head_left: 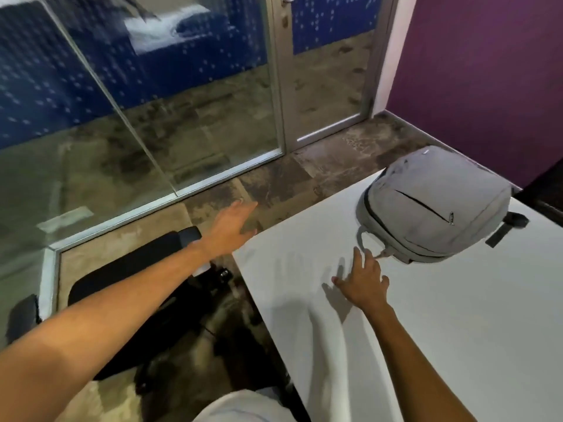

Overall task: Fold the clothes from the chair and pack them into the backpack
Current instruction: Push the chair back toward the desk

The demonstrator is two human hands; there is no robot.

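The grey backpack point(435, 205) lies flat on the far part of the white table point(457, 330), front pocket up, its top handle turned toward the person and its main zip looking closed, though blur makes that hard to confirm. No clothes can be made out anywhere in this view; the black chair point(134, 287) stands on the carpet to the left of the table, and its seat shows only dark upholstery, with whatever may hang on its back out of sight. The right hand point(362, 281) hovers low over or rests on the tabletop just short of the backpack's handle, fingers spread and straight, gripping nothing. The left hand point(231, 223) reaches out past the table's near-left corner, above the chair's armrest point(190, 236), palm open and fingers extended, also holding nothing. Judging by this, the task is at its very start, or between garments: nothing is folded on the table and nothing is going into the bag. The next move probably calls for turning toward the chair to find and take a garment, bringing it to the bare stretch of table in front of the backpack, and later opening the bag's main zip before packing.
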